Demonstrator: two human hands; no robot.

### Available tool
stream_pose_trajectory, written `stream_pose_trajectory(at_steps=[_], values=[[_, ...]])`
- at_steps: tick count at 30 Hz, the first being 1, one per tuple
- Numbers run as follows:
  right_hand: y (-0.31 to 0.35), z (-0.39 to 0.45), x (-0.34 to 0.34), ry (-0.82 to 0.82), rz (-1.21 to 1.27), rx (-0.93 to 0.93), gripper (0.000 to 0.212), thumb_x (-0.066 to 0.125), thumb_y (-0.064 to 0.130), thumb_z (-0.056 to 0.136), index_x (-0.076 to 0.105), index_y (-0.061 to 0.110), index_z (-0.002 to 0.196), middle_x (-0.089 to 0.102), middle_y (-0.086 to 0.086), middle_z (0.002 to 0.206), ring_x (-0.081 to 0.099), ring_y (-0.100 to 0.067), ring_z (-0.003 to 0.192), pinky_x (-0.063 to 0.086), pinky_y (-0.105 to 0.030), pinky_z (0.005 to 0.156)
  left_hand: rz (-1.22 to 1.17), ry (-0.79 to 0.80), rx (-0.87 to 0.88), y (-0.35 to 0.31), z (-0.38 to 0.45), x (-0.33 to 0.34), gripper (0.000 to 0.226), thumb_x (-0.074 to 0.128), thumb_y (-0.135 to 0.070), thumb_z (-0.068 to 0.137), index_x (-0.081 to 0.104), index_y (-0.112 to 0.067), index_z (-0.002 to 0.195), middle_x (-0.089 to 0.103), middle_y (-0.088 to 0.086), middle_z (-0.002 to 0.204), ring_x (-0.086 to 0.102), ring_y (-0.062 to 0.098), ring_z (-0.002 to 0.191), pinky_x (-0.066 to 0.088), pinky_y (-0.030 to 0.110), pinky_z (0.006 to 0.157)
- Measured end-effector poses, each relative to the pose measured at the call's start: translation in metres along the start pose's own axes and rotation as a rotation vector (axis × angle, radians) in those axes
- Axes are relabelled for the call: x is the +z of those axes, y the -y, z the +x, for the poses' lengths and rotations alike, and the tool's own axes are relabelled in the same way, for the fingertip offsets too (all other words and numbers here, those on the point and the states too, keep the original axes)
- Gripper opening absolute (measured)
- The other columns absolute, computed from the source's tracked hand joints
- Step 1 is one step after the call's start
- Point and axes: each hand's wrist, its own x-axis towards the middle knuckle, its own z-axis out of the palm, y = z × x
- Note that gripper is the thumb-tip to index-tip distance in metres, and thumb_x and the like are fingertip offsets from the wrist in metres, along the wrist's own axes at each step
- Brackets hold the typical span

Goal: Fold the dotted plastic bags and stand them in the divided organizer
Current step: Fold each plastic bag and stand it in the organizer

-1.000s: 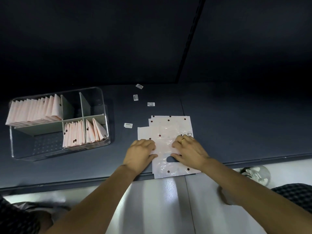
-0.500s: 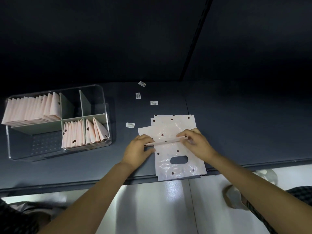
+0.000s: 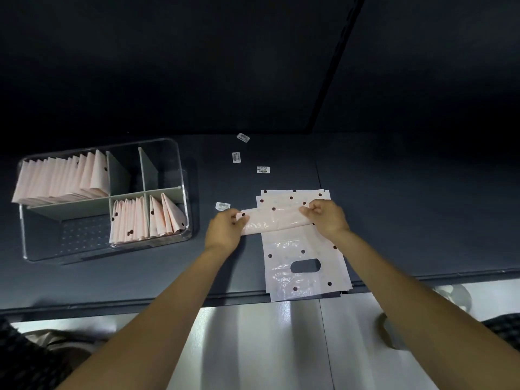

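A pale pink dotted plastic bag (image 3: 274, 220), folded into a narrow strip, lies crosswise over a flat stack of dotted bags (image 3: 304, 266) on the dark table. My left hand (image 3: 225, 229) pinches the strip's left end. My right hand (image 3: 326, 218) pinches its right end. The stack hangs a little over the table's front edge, and its handle cut-out faces me. At the left stands the clear divided organizer (image 3: 184, 175). Several folded bags (image 3: 62, 178) stand in its back-left compartment, and more folded bags (image 3: 146, 218) fill two front compartments.
Three small white barcode labels (image 3: 263, 170) lie on the table behind the stack, and one more label (image 3: 222, 205) lies beside my left hand. The table's front edge (image 3: 112, 305) runs across below my forearms. Two back compartments and the front-left compartment hold nothing.
The top bag went from lying flat under both hands to a narrow folded strip. Both hands moved away from me and further apart, to the strip's ends.
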Motion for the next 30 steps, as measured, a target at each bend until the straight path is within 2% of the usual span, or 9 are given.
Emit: stream_pose_trajectory(at_steps=[5, 8, 10, 12, 17, 20, 23, 27, 30], values=[[0.003, 0.004, 0.0, -0.036, -0.059, 0.049, 0.054, 0.062, 0.027, 0.088, 0.024, 0.019, 0.051, 0.024, 0.002, 0.053, 0.026, -0.015, 0.052, 0.022, -0.029, 0.051, 0.124, -0.204, 0.061, -0.005, -0.008, 0.007, 0.019, 0.059, -0.019, 0.091, 0.059, -0.01, 0.107, 0.058, 0.007, 0.1, 0.056, 0.029, 0.098, 0.04, 0.032, 0.074], [0.004, 0.007, 0.0, -0.013, -0.037, 0.111, 0.042, 0.065, 0.03, 0.087, 0.053, 0.002, 0.058, 0.061, -0.007, 0.066, 0.059, -0.031, 0.074, 0.047, -0.029, 0.066, 0.418, -0.314, 0.383, -0.006, -0.022, 0.018, 0.031, 0.062, -0.02, 0.087, 0.057, -0.013, 0.118, 0.052, 0.011, 0.122, 0.048, 0.031, 0.112, 0.036, 0.04, 0.091], [0.005, 0.009, -0.001, -0.009, -0.019, 0.123, 0.043, 0.065, 0.033, 0.087, 0.065, -0.01, 0.089, 0.069, -0.019, 0.103, 0.061, -0.032, 0.103, 0.051, -0.037, 0.087, 0.542, -0.122, 0.612, -0.006, -0.031, 0.031, 0.045, 0.053, -0.03, 0.093, 0.047, -0.014, 0.134, 0.039, 0.01, 0.145, 0.034, 0.03, 0.134, 0.021, 0.039, 0.111], [0.006, 0.009, -0.001, -0.007, -0.025, 0.129, 0.047, 0.066, 0.034, 0.086, 0.063, -0.011, 0.1, 0.064, -0.022, 0.112, 0.06, -0.034, 0.107, 0.05, -0.042, 0.091, 0.707, 0.087, 0.67, -0.002, -0.033, 0.044, 0.065, 0.033, -0.046, 0.098, 0.014, -0.011, 0.15, 0.004, 0.006, 0.159, -0.001, 0.022, 0.147, -0.007, 0.034, 0.118], [0.005, 0.012, -0.002, 0.011, -0.028, 0.146, 0.042, 0.066, 0.036, 0.086, 0.064, -0.005, 0.075, 0.068, -0.001, 0.077, 0.064, -0.026, 0.089, 0.051, -0.035, 0.082, 0.895, 0.203, 0.571, 0.01, -0.02, 0.047, 0.082, 0.014, -0.063, 0.092, -0.022, -0.011, 0.144, -0.026, 0.007, 0.153, -0.026, 0.019, 0.141, -0.018, 0.034, 0.114], [0.004, 0.012, 0.0, 0.002, -0.014, 0.152, 0.046, 0.066, 0.035, 0.086, 0.063, -0.01, 0.08, 0.071, -0.008, 0.09, 0.064, -0.027, 0.093, 0.051, -0.034, 0.083, 0.921, 0.201, 0.596, 0.018, -0.017, 0.04, 0.081, 0.01, -0.067, 0.09, -0.03, -0.016, 0.138, -0.035, 0.006, 0.148, -0.034, 0.02, 0.135, -0.019, 0.036, 0.114], [0.006, 0.004, 0.003, -0.065, 0.024, 0.15, 0.033, 0.067, 0.034, 0.084, 0.064, 0.003, 0.075, 0.069, -0.003, 0.081, 0.063, -0.028, 0.091, 0.05, -0.031, 0.078, 0.927, 0.178, 0.599, 0.02, -0.017, 0.039, 0.08, 0.006, -0.068, 0.088, -0.03, -0.017, 0.138, -0.036, 0.006, 0.147, -0.036, 0.021, 0.134, -0.02, 0.037, 0.113], [0.008, -0.027, 0.018, -0.395, -0.254, -0.283, 0.035, 0.055, 0.029, 0.093, 0.059, 0.009, 0.121, 0.062, -0.009, 0.121, 0.052, -0.029, 0.114, 0.039, -0.035, 0.1, 0.941, 0.173, 0.586, 0.019, -0.018, 0.041, 0.08, 0.002, -0.068, 0.087, -0.029, -0.016, 0.14, -0.035, 0.008, 0.148, -0.036, 0.023, 0.135, -0.019, 0.039, 0.114], [0.016, -0.044, 0.039, 0.023, -0.509, -0.647, 0.054, 0.033, 0.033, 0.101, 0.021, 0.009, 0.148, 0.022, -0.006, 0.156, 0.014, -0.018, 0.145, 0.005, -0.028, 0.119, 0.928, 0.178, 0.588, 0.019, -0.02, 0.041, 0.08, 0.007, -0.065, 0.09, -0.025, -0.014, 0.143, -0.033, 0.008, 0.15, -0.036, 0.024, 0.135, -0.018, 0.04, 0.115]])
